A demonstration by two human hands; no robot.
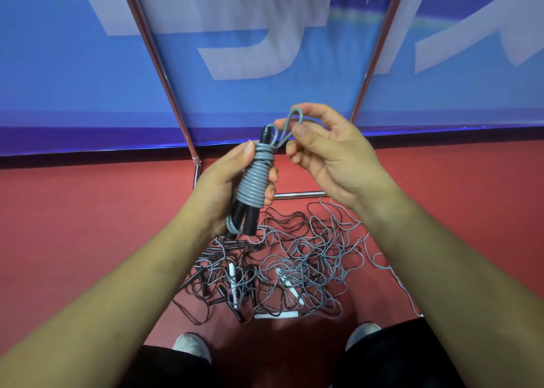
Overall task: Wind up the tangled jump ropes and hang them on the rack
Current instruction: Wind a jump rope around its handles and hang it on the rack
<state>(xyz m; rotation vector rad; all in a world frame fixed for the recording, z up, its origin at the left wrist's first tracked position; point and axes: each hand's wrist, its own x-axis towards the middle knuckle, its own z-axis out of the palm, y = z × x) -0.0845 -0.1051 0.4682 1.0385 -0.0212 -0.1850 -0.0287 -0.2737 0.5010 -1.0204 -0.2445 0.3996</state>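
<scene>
Red floor [73, 225], blue banner [265, 99] behind. Mid-air: left hand [223, 187] clenched round wound grey jump rope [254, 181], black handles inside the coil. Beside it, right hand [332, 152] pinches its free loop [294, 122]. Below, tangled ropes [288, 270] lie on the floor.

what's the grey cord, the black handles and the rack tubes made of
Grey cord: looks like PVC or rubber-coated line, smooth and slightly glossy; it holds tight round coils and springy loops. Black handles: probably hard plastic, matt to satin, with dull highlights. Rack tubes: metal, likely chromed or polished steel, judging by bright mirror-like streaks.
</scene>
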